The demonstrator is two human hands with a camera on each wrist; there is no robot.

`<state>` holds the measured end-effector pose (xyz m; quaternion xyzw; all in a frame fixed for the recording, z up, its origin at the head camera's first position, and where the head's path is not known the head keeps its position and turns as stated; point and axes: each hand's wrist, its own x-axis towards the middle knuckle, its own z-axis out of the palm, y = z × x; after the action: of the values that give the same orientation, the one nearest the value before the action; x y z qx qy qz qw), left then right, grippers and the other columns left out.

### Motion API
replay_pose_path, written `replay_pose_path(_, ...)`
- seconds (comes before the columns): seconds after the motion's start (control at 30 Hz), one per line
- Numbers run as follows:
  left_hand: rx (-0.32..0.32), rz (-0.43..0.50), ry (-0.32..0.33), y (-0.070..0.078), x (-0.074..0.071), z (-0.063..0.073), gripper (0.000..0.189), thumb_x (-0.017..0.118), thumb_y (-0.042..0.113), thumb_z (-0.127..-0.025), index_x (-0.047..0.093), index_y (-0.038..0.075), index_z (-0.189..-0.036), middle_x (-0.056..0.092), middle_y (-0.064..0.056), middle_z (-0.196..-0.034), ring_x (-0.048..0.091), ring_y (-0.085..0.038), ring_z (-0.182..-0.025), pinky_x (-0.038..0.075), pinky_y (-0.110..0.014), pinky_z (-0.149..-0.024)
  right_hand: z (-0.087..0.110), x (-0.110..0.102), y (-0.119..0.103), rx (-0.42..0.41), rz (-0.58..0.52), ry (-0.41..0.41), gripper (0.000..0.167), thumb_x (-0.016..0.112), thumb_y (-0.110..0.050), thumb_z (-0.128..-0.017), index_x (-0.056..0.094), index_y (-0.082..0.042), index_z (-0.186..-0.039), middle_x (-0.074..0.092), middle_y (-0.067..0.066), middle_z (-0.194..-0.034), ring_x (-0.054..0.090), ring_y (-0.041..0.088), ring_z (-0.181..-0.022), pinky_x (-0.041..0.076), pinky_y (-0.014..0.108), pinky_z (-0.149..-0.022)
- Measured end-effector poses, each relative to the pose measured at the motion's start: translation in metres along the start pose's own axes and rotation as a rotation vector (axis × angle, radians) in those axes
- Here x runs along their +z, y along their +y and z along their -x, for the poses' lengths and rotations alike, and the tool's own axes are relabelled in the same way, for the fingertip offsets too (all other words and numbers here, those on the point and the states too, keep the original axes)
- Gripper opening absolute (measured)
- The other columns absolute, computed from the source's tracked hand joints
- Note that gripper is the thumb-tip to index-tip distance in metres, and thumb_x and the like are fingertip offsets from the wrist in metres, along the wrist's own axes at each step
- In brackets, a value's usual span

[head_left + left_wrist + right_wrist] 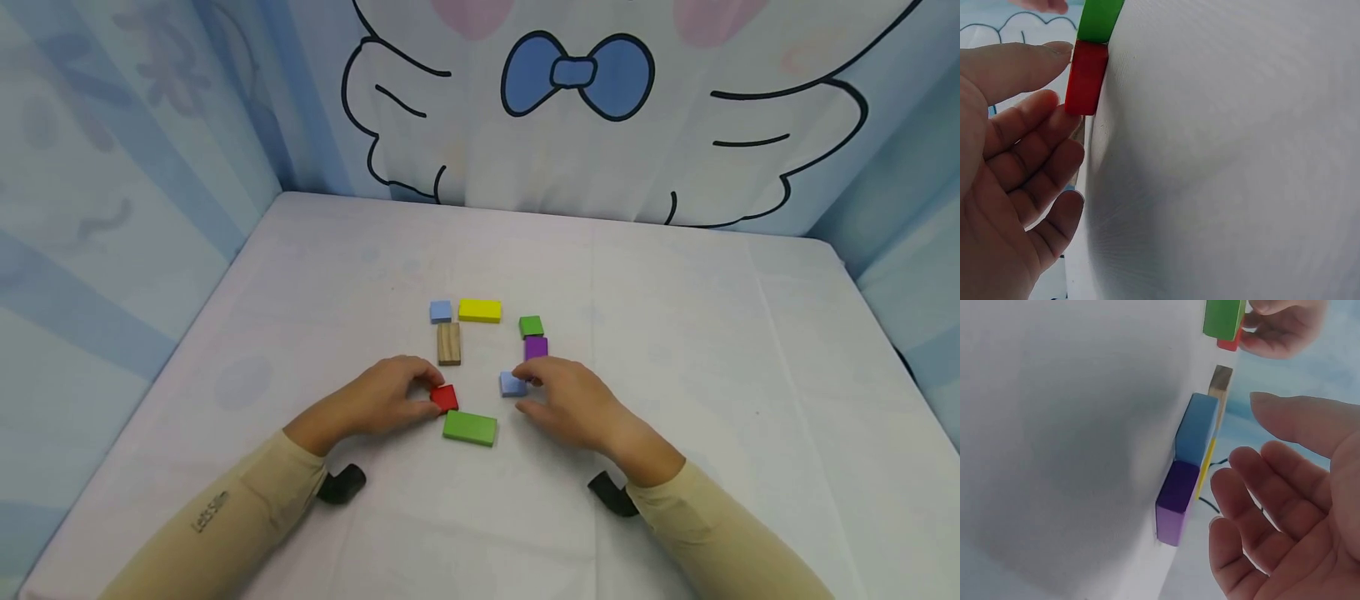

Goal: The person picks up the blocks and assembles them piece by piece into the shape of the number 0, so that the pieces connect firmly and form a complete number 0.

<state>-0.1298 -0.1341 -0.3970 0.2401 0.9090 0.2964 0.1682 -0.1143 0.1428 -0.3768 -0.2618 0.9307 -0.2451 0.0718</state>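
My left hand has its thumb and fingertips at opposite sides of a red block, lightly pinching it. A long green block touches the red block's near corner; the two also meet in the left wrist view. The right hand hovers beside a blue block, thumb and fingers spread. In the right wrist view, a gap shows between those fingers and the blue block. A purple block, partly hidden by the right hand, adjoins the blue one. Beyond it sits a small green block.
On the white-covered table, a wooden block lies beyond the red one. Behind it are a small light-blue block and a yellow block. Patterned curtains hang along the back and sides.
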Motion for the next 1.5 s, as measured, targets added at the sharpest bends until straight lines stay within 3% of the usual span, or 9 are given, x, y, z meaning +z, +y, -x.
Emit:
replay_pose_path(0.4, 0.002, -0.011, 0.011, -0.001, 0.000, -0.002, 0.029, 0.076, 0.019, -0.090, 0.068, 0.005, -0.114, 0.065, 0.000, -0.106, 0.058, -0.019, -0.100, 0.049, -0.040, -0.093, -0.007, 0.000, 0.006, -0.020, 0.042, 0.038, 0.033, 0.074, -0.009, -0.088, 0.067, 0.004, -0.117, 0.068, 0.013, -0.113, 0.061, 0.032, -0.108, 0.047, 0.046, -0.098)
replay_pose_path(0.83, -0.014, -0.009, -0.005, 0.001, -0.002, -0.004, 0.029, 0.075, 0.017, -0.091, 0.067, 0.005, -0.115, 0.065, -0.001, -0.107, 0.058, -0.019, -0.100, 0.049, -0.040, -0.094, -0.012, 0.001, 0.008, 0.008, 0.036, 0.010, 0.031, 0.072, -0.006, -0.088, 0.067, 0.004, -0.117, 0.067, 0.013, -0.113, 0.057, 0.033, -0.111, 0.045, 0.046, -0.100)
replay_pose_path(1.5, -0.028, 0.007, -0.014, -0.003, 0.000, -0.005, 0.027, 0.074, 0.016, -0.091, 0.067, 0.005, -0.115, 0.065, 0.000, -0.106, 0.058, -0.018, -0.100, 0.049, -0.039, -0.093, -0.016, 0.008, 0.008, -0.019, 0.093, 0.015, 0.022, 0.068, -0.001, -0.088, 0.072, -0.001, -0.110, 0.072, 0.009, -0.108, 0.057, 0.032, -0.103, 0.046, 0.045, -0.092)
